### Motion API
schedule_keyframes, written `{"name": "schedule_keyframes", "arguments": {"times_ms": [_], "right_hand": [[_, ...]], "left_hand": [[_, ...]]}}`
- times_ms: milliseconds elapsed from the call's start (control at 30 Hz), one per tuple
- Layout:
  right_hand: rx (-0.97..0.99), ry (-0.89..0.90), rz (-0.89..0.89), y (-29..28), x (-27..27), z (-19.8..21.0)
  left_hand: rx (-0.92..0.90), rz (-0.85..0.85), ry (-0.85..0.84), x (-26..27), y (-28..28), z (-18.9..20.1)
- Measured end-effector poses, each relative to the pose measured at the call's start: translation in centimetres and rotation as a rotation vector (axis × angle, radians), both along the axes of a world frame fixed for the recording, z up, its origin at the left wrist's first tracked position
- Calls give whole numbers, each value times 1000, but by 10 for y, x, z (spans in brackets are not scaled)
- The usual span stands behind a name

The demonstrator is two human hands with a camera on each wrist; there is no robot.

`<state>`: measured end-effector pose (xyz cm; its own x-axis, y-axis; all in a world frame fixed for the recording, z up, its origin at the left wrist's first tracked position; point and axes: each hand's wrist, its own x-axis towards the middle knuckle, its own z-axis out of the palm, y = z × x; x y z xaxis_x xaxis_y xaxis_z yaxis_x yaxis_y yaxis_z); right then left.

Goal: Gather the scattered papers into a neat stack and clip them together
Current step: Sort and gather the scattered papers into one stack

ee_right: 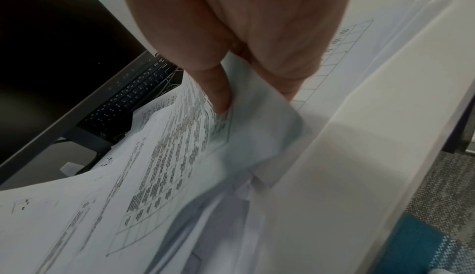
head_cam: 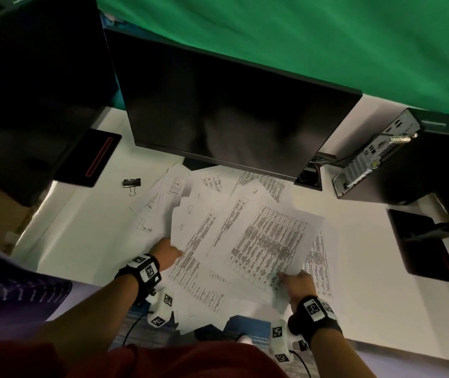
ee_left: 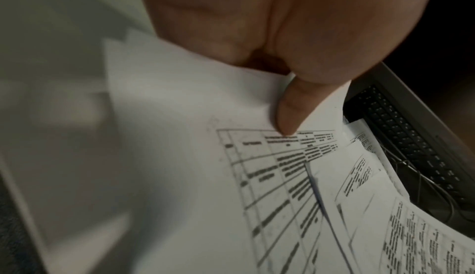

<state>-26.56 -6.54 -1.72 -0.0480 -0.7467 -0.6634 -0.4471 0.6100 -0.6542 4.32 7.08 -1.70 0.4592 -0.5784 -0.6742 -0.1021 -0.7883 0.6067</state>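
Observation:
A loose fan of printed white papers (head_cam: 234,236) lies on the white desk below the monitor and overhangs the near edge. My left hand (head_cam: 167,253) grips the fan's left edge, thumb on top of the sheets (ee_left: 195,156), as the left wrist view shows. My right hand (head_cam: 297,282) pinches the lower right corner of the upper sheets (ee_right: 180,166); its thumb (ee_right: 218,89) presses on the print. A black binder clip (head_cam: 131,183) lies on the desk to the left of the papers, apart from both hands.
A large dark monitor (head_cam: 231,110) stands just behind the papers, with a keyboard (ee_right: 128,95) under it. A second monitor (head_cam: 32,91) is at the left, a small computer case (head_cam: 376,156) at the right, and a monitor base (head_cam: 422,244) at the near right.

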Motion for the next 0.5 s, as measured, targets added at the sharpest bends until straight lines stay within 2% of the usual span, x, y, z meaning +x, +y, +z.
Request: {"name": "schedule_keyframes", "arguments": {"times_ms": [100,200,500], "right_hand": [[39,28,51,-1,-1,-1],[80,64,179,1,2,-5],[162,121,430,17,26,18]], "left_hand": [[-40,87,62,3,1,0],[-134,135,124,2,2,0],[-153,34,36,-14,-5,5]]}}
